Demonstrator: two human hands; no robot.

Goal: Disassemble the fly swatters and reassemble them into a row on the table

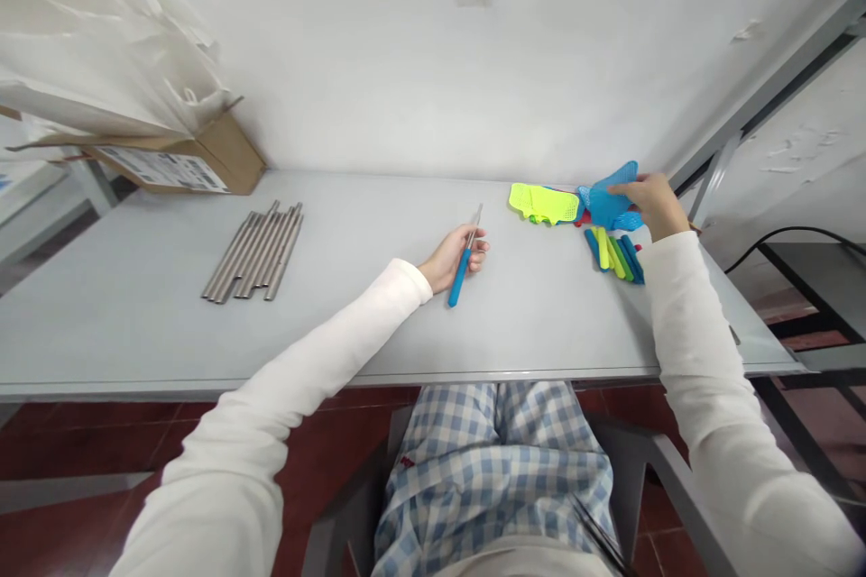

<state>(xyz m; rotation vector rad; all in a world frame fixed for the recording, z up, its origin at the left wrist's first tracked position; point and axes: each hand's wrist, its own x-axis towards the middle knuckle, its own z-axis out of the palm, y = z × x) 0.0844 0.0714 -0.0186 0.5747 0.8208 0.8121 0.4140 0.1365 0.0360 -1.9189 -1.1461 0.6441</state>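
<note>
My left hand is over the middle of the table, its fingers curled around a thin metal rod with a blue handle. The rod's narrow tip points away from me, and its handle end points toward me. At the right back, my right hand pinches a blue perforated fly swatter head, raised at an angle above others like it. Next to it lies a bright yellow-green fly swatter head. Just in front of that hand is a small pile of blue, yellow and green handle sleeves.
Several metal tubes lie side by side on the left of the grey table. A cardboard box with white plastic wrapping stands at the back left corner. A white wall rises behind the table, and a metal frame stands at the right.
</note>
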